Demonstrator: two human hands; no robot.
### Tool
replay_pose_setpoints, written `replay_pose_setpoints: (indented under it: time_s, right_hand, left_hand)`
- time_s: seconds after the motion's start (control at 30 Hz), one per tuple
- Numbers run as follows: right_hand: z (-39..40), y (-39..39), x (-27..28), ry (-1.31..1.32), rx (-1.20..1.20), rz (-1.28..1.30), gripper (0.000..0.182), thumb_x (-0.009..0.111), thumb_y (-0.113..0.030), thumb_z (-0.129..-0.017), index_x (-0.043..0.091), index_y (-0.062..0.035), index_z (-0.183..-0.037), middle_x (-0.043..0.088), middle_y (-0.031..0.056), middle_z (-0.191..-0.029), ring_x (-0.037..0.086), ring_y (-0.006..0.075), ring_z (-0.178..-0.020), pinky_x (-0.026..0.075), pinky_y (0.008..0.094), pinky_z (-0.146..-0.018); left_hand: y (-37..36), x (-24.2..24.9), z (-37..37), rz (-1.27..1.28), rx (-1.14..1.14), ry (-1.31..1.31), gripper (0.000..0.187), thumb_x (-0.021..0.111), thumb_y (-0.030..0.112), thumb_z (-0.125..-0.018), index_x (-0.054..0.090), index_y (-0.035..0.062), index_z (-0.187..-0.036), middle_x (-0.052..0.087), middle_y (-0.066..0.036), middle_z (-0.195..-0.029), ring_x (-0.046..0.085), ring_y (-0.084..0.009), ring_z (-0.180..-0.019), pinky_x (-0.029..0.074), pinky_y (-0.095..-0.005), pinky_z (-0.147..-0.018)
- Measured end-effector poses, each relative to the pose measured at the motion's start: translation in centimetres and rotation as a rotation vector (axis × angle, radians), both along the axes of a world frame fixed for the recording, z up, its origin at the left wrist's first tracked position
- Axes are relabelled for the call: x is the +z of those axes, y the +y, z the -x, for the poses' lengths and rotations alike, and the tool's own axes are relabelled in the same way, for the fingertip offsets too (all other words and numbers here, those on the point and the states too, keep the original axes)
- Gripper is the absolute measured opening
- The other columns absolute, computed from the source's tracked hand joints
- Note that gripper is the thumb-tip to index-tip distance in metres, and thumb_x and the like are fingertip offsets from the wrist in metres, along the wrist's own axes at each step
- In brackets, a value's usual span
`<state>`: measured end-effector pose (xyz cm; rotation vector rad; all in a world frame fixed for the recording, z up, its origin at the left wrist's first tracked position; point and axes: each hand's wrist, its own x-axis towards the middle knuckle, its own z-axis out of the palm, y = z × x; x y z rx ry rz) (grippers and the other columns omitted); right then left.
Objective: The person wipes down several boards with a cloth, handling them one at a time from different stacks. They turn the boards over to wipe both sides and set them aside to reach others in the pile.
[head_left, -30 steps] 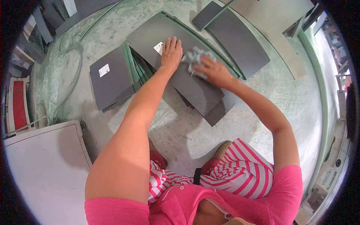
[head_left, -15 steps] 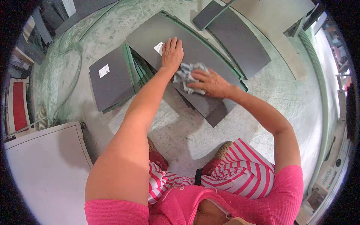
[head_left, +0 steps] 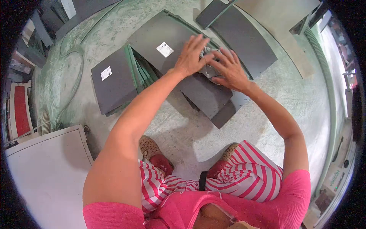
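The left hand [head_left: 191,56] and right hand [head_left: 228,69], fingers spread, together press a crumpled grey rag [head_left: 210,61] (soft, mostly hidden between them) onto the matte, flat dark panel [head_left: 202,93] topping a stack on the rough concrete floor [head_left: 267,103].

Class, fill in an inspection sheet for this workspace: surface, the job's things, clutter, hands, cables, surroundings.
Surface: pale concrete floor, scuffed.
Job's things: grey rag on the top dark panel, which bears a white label.
Clutter: second panel stack; more panels beyond.
Hands: left hand and right hand both on the rag, fingers spread.
Cables: green hose on the floor.
Surroundings: white board at left; machine at right.
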<state>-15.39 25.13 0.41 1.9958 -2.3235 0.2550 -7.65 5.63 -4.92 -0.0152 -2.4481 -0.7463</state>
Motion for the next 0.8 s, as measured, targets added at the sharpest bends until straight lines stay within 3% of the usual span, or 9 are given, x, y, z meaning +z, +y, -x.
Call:
replay_pose_setpoints:
  time_s: [0.03,0.1,0.2,0.3,0.53,0.6,0.7,0.8]
  right_hand:
    - [0.2,0.9,0.2,-0.026,-0.029,0.016,0.069,0.075,-0.026,-0.072,0.044,-0.023,-0.133,0.035,0.0073,-0.142,0.027,0.0302,-0.136,0.023,0.0508,-0.11]
    - [0.6,2.4,-0.2,-0.059,-0.07,0.066,0.064,0.073,-0.024,-0.075,0.044,-0.0197,-0.132,0.039,0.0084,-0.138,0.03,0.0305,-0.134,0.026,0.0497,-0.109]
    - [0.9,3.6,-1.7,-0.055,-0.141,0.035,0.058,0.07,-0.02,-0.077,0.046,-0.0154,-0.13,0.045,0.0104,-0.133,0.037,0.0305,-0.13,0.028,0.0479,-0.108]
    - [0.3,3.6,-2.2,-0.064,-0.183,0.061,0.054,0.067,-0.016,-0.078,0.046,-0.0108,-0.128,0.05,0.0118,-0.127,0.043,0.0293,-0.125,0.029,0.0468,-0.107]
    - [0.0,2.7,-1.9,-0.087,-0.151,0.015,0.055,0.066,-0.014,-0.079,0.044,-0.0072,-0.129,0.052,0.0118,-0.126,0.047,0.0277,-0.122,0.031,0.0466,-0.107]
    - [-0.2,2.7,-2.0,-0.134,-0.151,-0.01,0.058,0.066,-0.016,-0.08,0.041,-0.0072,-0.132,0.05,0.0123,-0.128,0.047,0.0289,-0.122,0.031,0.0463,-0.107]
    - [-0.8,2.8,-1.9,-0.162,-0.15,-0.032,0.061,0.065,-0.02,-0.082,0.038,-0.0093,-0.136,0.046,0.013,-0.134,0.043,0.0307,-0.125,0.031,0.0452,-0.108]
    - [-0.4,3.3,-3.4,-0.027,-0.112,-0.071,0.059,0.063,-0.025,-0.085,0.039,-0.0117,-0.137,0.04,0.0133,-0.14,0.037,0.0321,-0.13,0.03,0.0437,-0.108]
  left_hand:
    - [0.2,0.1,-0.7,-0.001,0.003,-0.001,0.059,0.053,0.044,-0.091,0.043,0.006,-0.135,0.039,-0.022,-0.14,0.033,-0.0405,-0.131,0.029,-0.0484,-0.107]
    - [0.3,0.0,-1.9,0.262,-0.26,-0.213,0.068,0.056,0.05,-0.087,0.04,0.0069,-0.138,0.032,-0.02,-0.145,0.028,-0.0395,-0.135,0.025,-0.0489,-0.11]
    - [0.4,-0.5,-2.6,0.248,-0.281,-0.327,0.073,0.065,0.049,-0.08,0.04,0.008,-0.136,0.03,-0.017,-0.147,0.026,-0.0384,-0.136,0.022,-0.0496,-0.112]
    - [0.6,-0.5,-2.1,0.32,-0.254,-0.14,0.071,0.072,0.041,-0.075,0.043,0.0084,-0.131,0.03,-0.016,-0.147,0.028,-0.0377,-0.135,0.021,-0.0498,-0.112]
    - [1.7,-0.4,-1.2,0.137,-0.308,-0.173,0.068,0.076,0.03,-0.07,0.045,0.0114,-0.127,0.038,-0.013,-0.138,0.042,-0.0361,-0.123,0.033,-0.0484,-0.105]
    - [1.6,-0.3,-1.4,0.309,-0.219,-0.236,0.067,0.075,0.027,-0.068,0.046,0.016,-0.127,0.045,-0.012,-0.129,0.046,-0.034,-0.118,0.04,-0.0462,-0.098]
    - [-0.9,-0.3,-1.1,0.354,-0.097,-0.269,0.065,0.074,0.026,-0.07,0.047,0.0189,-0.128,0.046,-0.012,-0.126,0.047,-0.034,-0.116,0.044,-0.0461,-0.094]
    - [-5.4,-0.9,-1.5,0.234,0.23,-0.396,0.057,0.071,0.028,-0.072,0.049,0.0159,-0.123,0.046,-0.012,-0.123,0.048,-0.0353,-0.112,0.045,-0.0479,-0.09]
